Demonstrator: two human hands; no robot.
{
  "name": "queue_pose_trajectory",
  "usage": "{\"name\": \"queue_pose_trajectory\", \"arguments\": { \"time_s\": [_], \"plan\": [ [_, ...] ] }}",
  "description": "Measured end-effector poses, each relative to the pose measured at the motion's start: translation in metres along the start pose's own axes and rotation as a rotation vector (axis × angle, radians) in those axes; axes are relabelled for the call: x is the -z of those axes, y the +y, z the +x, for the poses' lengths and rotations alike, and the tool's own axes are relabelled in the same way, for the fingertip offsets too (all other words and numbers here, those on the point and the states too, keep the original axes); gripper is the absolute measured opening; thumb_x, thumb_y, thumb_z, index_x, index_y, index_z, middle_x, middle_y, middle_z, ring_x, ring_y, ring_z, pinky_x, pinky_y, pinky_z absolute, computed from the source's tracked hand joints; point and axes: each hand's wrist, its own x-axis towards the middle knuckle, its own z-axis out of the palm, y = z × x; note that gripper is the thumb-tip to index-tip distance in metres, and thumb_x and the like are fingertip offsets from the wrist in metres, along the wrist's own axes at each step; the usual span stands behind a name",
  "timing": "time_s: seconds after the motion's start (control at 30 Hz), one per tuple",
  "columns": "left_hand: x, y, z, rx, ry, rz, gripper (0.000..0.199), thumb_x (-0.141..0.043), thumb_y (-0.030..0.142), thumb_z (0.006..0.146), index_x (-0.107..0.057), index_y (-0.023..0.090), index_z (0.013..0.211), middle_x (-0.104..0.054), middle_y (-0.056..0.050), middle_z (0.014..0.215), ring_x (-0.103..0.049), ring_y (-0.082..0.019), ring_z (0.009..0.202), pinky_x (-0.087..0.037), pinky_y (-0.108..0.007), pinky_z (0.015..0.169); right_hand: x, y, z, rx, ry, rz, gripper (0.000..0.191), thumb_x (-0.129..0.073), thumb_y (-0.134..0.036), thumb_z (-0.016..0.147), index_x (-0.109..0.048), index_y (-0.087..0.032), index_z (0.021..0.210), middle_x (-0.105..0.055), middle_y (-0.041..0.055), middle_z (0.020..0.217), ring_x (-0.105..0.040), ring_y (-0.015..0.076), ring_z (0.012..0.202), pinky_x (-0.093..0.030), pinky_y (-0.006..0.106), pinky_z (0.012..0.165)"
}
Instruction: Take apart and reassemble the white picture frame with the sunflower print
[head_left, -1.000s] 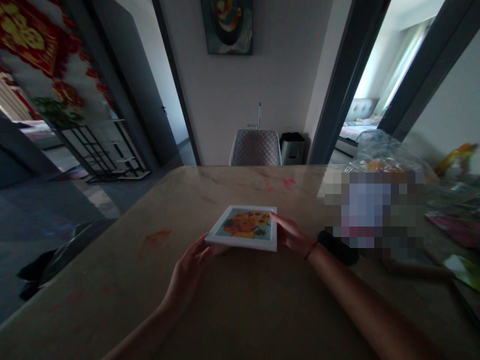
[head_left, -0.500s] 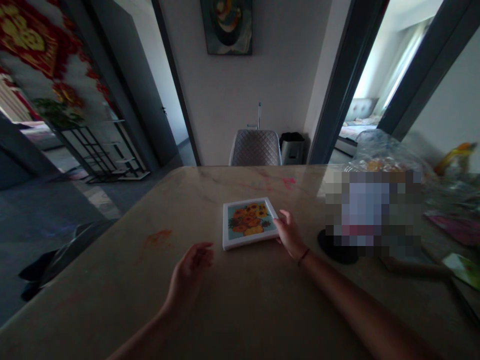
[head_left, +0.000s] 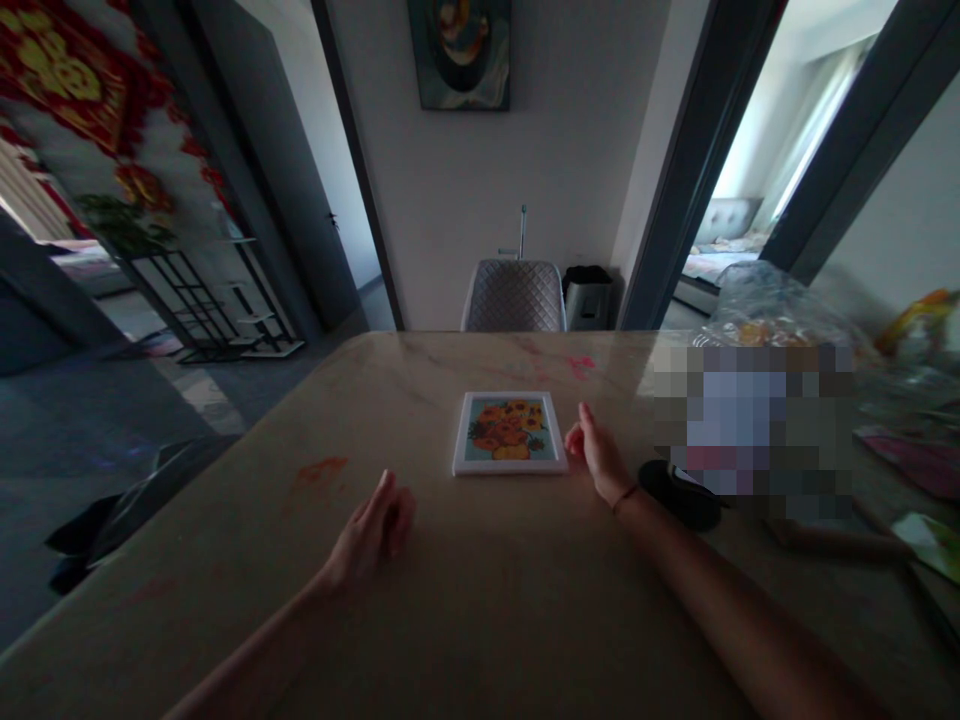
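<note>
A white picture frame [head_left: 459, 455] with a sunflower print [head_left: 510, 428] under its front lies flat near the middle of the table. Just off its right edge is my right hand [head_left: 598, 458], thumb up and fingers curled in, with no object visible in it; a dark band circles the wrist. To the lower left of the frame, apart from it, my left hand [head_left: 376, 525] hovers over the table with its thumb raised and fingers folded, also holding nothing that I can see.
On the right of the marbled table [head_left: 480, 600] are a round black object [head_left: 681, 497], a blurred-out patch, clear plastic wrapping [head_left: 765, 300] and a green-white packet [head_left: 928, 545]. A quilted chair [head_left: 514, 296] stands beyond the far edge. Orange and pink stains mark the tabletop.
My right hand has let go of the picture frame and moved slightly right. The frame, tilted before, now lies squared and flat. My left hand has drawn back a little, its thumb now up.
</note>
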Motion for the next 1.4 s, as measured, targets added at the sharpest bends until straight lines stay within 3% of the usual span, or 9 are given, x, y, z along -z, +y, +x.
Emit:
{"name": "queue_pose_trajectory", "arguments": {
  "time_s": [0.2, 0.33, 0.5, 0.6, 0.7, 0.83, 0.97, 1.2, 1.4],
  "plan": [
    [0.018, 0.006, 0.018, 0.043, -0.118, -0.178, 0.066, -0.020, 0.083, 0.064, -0.024, 0.023, 0.036, -0.019, 0.005, 0.040, -0.017, -0.010, 0.038, -0.019, -0.025, 0.037, 0.025, -0.014, 0.003, -0.303, -0.572, 0.273, 0.068, -0.006, -0.077, 0.071, -0.020, -0.024, 0.031, -0.016, -0.0059, 0.029, -0.011, 0.0064, 0.030, -0.011, 0.023, 0.035],
    [0.019, 0.006, 0.018, 0.059, -0.168, -0.147, 0.066, -0.021, 0.083, 0.064, -0.024, 0.024, 0.034, -0.020, 0.005, 0.038, -0.017, -0.010, 0.037, -0.018, -0.026, 0.039, 0.026, -0.013, 0.002, -0.302, -0.676, 0.277, 0.069, -0.007, -0.077, 0.071, -0.022, -0.024, 0.030, -0.016, -0.0061, 0.029, -0.011, 0.0057, 0.029, -0.009, 0.022, 0.035],
    [0.015, 0.003, 0.015, 0.044, -0.142, -0.200, 0.066, -0.023, 0.081, 0.066, -0.031, 0.021, 0.040, -0.024, 0.005, 0.039, -0.021, -0.008, 0.037, -0.019, -0.023, 0.037, 0.017, -0.004, 0.000, -0.174, -0.453, 0.200, 0.069, -0.008, -0.073, 0.075, -0.025, -0.023, 0.030, -0.020, -0.0050, 0.031, -0.016, 0.0062, 0.029, -0.013, 0.023, 0.035],
    [0.011, 0.000, 0.015, -0.003, 0.083, -0.178, 0.057, -0.039, 0.074, 0.067, -0.052, 0.019, 0.073, -0.039, 0.006, 0.049, -0.028, -0.007, 0.038, -0.019, -0.019, 0.036, 0.009, 0.002, -0.003, 0.017, -0.065, -0.060, 0.064, -0.021, -0.067, 0.079, -0.047, -0.022, 0.041, -0.043, -0.0004, 0.040, -0.038, 0.0105, 0.037, -0.030, 0.025, 0.043],
    [0.009, -0.007, 0.017, -0.113, 0.293, -0.057, 0.058, -0.060, 0.053, 0.066, -0.044, 0.021, 0.111, -0.056, 0.002, 0.076, -0.044, -0.007, 0.048, -0.033, -0.018, 0.041, 0.003, 0.007, -0.005, 0.186, 0.108, -0.265, 0.042, -0.042, -0.055, 0.078, -0.064, -0.020, 0.070, -0.063, 0.0058, 0.071, -0.058, 0.0191, 0.070, -0.042, 0.031, 0.068],
    [0.013, -0.020, 0.021, -0.250, 0.216, 0.270, 0.060, -0.056, 0.045, 0.070, -0.039, 0.018, 0.121, -0.057, -0.010, 0.107, -0.058, -0.020, 0.091, -0.047, -0.033, 0.076, -0.004, 0.013, -0.007, 0.323, 0.083, -0.408, 0.032, -0.053, -0.043, 0.074, -0.065, -0.018, 0.091, -0.064, 0.0108, 0.099, -0.054, 0.0242, 0.100, -0.035, 0.038, 0.092],
    [0.011, -0.025, 0.019, -0.340, 0.064, 0.728, 0.054, -0.046, 0.043, 0.080, -0.038, 0.020, 0.128, -0.045, -0.012, 0.133, -0.039, -0.025, 0.123, -0.027, -0.044, 0.102, -0.006, 0.019, -0.005, 0.383, 0.037, -0.617, 0.029, -0.052, -0.038, 0.077, -0.066, -0.017, 0.091, -0.061, 0.0125, 0.108, -0.049, 0.0260, 0.108, -0.032, 0.041, 0.097],
    [0.002, -0.019, 0.014, -0.378, -0.122, 1.053, 0.063, -0.038, 0.050, 0.083, -0.028, 0.018, 0.137, -0.034, -0.011, 0.140, -0.025, -0.025, 0.131, -0.013, -0.047, 0.107, -0.007, 0.012, -0.011, 0.434, -0.006, -0.680, 0.022, -0.053, -0.030, 0.075, -0.067, -0.020, 0.088, -0.062, 0.0089, 0.100, -0.053, 0.0234, 0.098, -0.038, 0.037, 0.090],
    [0.004, -0.022, 0.018, -0.349, -0.046, 1.101, 0.069, -0.044, 0.053, 0.079, -0.035, 0.013, 0.134, -0.037, -0.015, 0.138, -0.030, -0.026, 0.129, -0.019, -0.046, 0.107, -0.019, -0.002, -0.031, 0.454, -0.076, -0.632, 0.015, -0.052, -0.028, 0.074, -0.065, -0.020, 0.074, -0.059, 0.0068, 0.081, -0.055, 0.0196, 0.080, -0.043, 0.034, 0.076]
  ]
}}
